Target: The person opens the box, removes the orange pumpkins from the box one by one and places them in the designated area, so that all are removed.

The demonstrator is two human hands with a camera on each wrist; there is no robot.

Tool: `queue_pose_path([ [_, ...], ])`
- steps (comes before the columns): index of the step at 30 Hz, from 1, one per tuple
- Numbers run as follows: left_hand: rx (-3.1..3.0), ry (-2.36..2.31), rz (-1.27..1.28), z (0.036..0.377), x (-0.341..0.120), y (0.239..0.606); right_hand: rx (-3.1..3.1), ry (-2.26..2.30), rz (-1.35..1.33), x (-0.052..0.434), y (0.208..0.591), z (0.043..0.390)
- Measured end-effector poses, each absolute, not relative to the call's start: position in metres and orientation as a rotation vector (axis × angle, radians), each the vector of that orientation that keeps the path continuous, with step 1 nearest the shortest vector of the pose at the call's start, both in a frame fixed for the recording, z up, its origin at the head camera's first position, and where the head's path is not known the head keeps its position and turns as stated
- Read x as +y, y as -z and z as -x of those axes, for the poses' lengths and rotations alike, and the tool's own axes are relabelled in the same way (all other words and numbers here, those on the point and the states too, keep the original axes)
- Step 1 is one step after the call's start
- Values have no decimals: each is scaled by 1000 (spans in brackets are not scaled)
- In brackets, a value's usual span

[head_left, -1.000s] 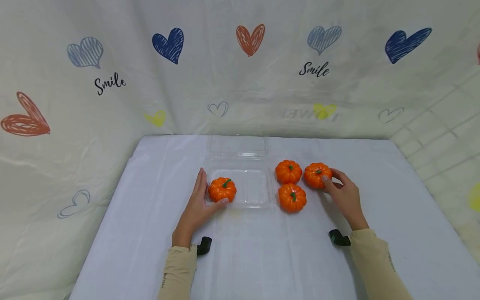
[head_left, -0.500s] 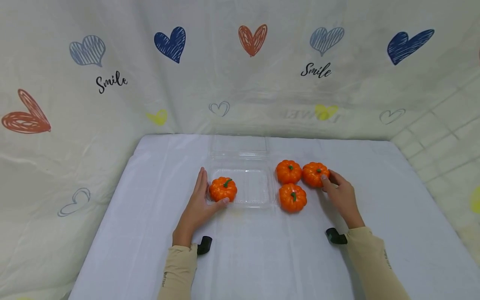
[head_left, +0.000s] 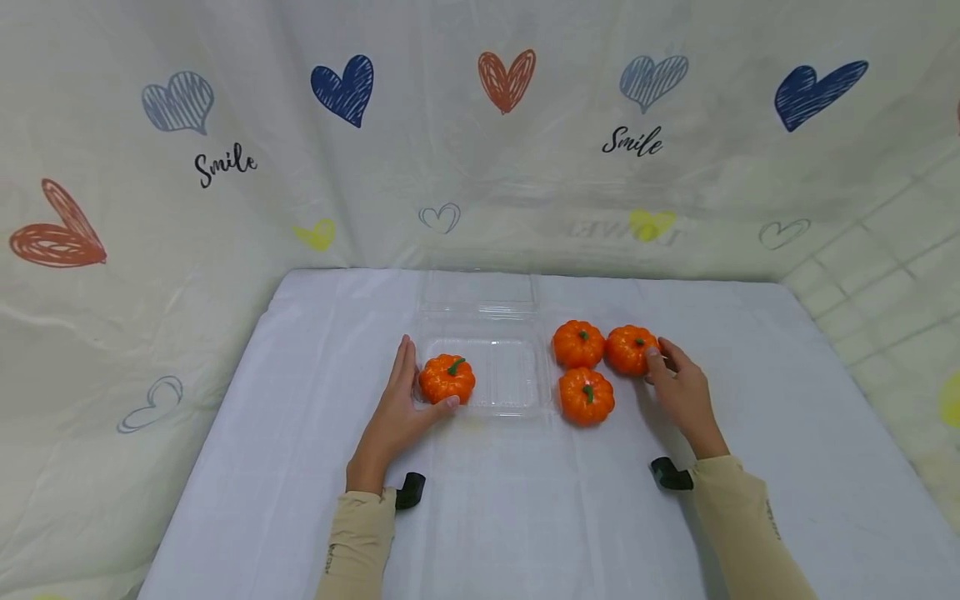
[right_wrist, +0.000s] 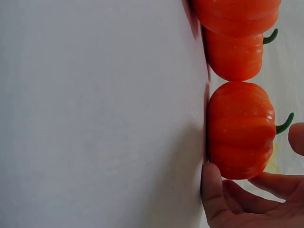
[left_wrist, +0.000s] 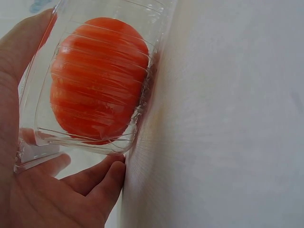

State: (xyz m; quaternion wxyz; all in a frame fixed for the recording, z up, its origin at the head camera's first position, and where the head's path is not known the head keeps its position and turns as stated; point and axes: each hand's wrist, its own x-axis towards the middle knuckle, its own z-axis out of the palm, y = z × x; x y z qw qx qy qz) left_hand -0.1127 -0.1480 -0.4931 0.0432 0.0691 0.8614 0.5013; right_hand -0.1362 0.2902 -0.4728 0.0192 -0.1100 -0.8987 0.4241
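The left hand (head_left: 401,414) spreads round the clear container (head_left: 513,375)'s near-left corner (one pumpkin (head_left: 447,379) sits inside), the loosely curved right hand (head_left: 682,390) touches the outermost pumpkin (head_left: 627,350) right of the container, apparently positioning it; lifting needs a firmer grip

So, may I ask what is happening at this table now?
A person's left hand rests against the near left corner of an open clear plastic clamshell container, whose left half holds one orange pumpkin. Their right hand touches the rightmost pumpkin, which sits on the white tablecloth with a rear pumpkin and a front pumpkin, right of the container.
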Motion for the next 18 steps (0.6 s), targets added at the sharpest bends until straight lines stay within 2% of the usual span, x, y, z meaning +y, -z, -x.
queue_pose_path([
  [18,2635,-1543,-205,113,-147,493,-2669,-1453,285,280,463,132],
])
